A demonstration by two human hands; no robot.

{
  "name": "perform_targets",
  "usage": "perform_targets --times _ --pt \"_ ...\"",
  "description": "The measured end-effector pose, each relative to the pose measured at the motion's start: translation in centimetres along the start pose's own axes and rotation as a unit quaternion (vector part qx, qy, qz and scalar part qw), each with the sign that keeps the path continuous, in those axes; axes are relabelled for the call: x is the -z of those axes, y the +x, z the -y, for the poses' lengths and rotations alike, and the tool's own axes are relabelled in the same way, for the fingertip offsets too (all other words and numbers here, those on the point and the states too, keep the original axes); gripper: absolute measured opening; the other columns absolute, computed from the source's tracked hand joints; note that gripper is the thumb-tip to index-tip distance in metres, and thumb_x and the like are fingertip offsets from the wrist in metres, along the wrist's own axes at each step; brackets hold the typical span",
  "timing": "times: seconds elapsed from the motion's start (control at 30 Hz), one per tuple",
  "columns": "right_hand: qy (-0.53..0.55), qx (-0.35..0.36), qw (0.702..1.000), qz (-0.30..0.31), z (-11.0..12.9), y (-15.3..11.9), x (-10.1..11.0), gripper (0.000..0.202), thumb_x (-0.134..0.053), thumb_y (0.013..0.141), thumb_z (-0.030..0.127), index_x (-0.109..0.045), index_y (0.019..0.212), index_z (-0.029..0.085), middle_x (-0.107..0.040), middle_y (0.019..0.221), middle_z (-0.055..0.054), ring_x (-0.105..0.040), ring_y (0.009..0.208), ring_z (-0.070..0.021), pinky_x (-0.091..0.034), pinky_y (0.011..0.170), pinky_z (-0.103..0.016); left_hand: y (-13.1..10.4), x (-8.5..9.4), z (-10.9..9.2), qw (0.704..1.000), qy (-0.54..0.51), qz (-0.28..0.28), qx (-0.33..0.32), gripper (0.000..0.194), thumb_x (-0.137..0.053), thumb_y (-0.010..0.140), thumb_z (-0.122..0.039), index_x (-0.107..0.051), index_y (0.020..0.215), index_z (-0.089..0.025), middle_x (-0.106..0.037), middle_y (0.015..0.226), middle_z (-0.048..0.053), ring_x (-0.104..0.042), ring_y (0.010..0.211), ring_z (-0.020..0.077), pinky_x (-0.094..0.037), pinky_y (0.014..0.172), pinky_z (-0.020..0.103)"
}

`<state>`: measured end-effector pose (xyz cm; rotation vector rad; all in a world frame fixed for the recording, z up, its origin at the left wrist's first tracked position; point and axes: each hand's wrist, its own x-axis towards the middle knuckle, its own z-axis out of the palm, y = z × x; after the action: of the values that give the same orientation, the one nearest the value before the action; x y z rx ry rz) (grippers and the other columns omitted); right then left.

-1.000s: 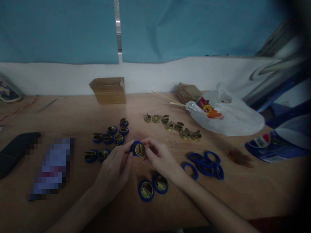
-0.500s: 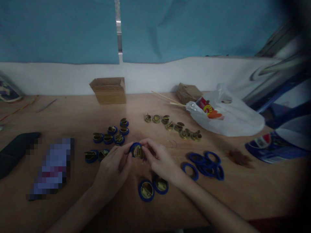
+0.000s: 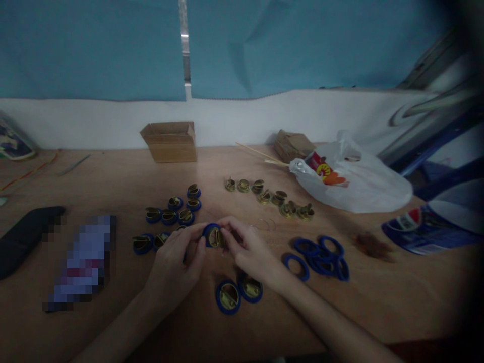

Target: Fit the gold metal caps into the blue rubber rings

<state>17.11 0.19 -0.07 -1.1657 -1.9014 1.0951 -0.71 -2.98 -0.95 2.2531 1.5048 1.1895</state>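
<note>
Between both hands is a brass piece with a blue ring [image 3: 214, 236] around it. My left hand [image 3: 176, 257] pinches its left edge, and the fingers of my right hand [image 3: 247, 246] close on its right side. Two blue-ringed brass pieces [image 3: 228, 297] lie just below the hands. Several more ringed pieces [image 3: 169, 216] are grouped to the left, partly covered by my left hand. Brass pieces without rings [image 3: 263, 196] form a slanting row beyond my right hand. Loose blue rings [image 3: 296, 267] lie in a pile to the right.
At the back stand an open cardboard box [image 3: 173, 143] and a smaller brown box [image 3: 293, 145]. A white plastic bag [image 3: 363, 186] and a blue Pepsi wrapper [image 3: 419, 228] are on the right. A dark case [image 3: 26, 237] and a blurred-out item [image 3: 83, 262] lie left.
The held piece is turned slightly, showing more of its brass face. Both hands stay almost where they were.
</note>
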Motion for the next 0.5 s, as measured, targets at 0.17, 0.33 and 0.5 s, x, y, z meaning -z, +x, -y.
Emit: perform_targets --times 0.17,0.33,0.5 --pt "0.000 0.005 1.000 0.006 -0.12 -0.01 -0.03 0.016 -0.043 0.096 0.019 -0.059 0.099 0.020 -0.059 0.068 0.003 -0.058 0.060 -0.0115 -0.041 0.058 -0.024 -0.08 -0.04 0.08 1.000 0.004 -0.002 -0.009 0.031 -0.054 0.088 -0.014 -0.057 0.118 -0.021 -0.072 0.101 0.004 -0.069 0.090 0.0172 -0.056 0.080 0.031" --pt "-0.010 0.009 1.000 -0.005 -0.22 0.03 -0.11 0.016 -0.044 0.095 0.019 -0.060 0.098 0.020 -0.060 0.068 0.002 -0.058 0.060 -0.0114 -0.040 0.057 -0.023 -0.10 0.05 0.00 1.000 0.012 0.000 -0.013 0.031 -0.054 0.088 -0.014 -0.057 0.117 -0.022 -0.073 0.099 0.003 -0.069 0.088 0.0168 -0.055 0.080 0.030" --pt "-0.013 -0.001 1.000 -0.004 -0.12 0.04 -0.08 0.017 -0.043 0.096 0.020 -0.060 0.095 0.019 -0.060 0.065 0.002 -0.058 0.058 -0.0118 -0.040 0.055 -0.023 -0.02 0.20 -0.15 1.000 0.018 0.004 -0.015 0.026 -0.054 0.088 -0.014 -0.058 0.113 -0.021 -0.073 0.091 0.002 -0.068 0.080 0.0155 -0.054 0.074 0.028"
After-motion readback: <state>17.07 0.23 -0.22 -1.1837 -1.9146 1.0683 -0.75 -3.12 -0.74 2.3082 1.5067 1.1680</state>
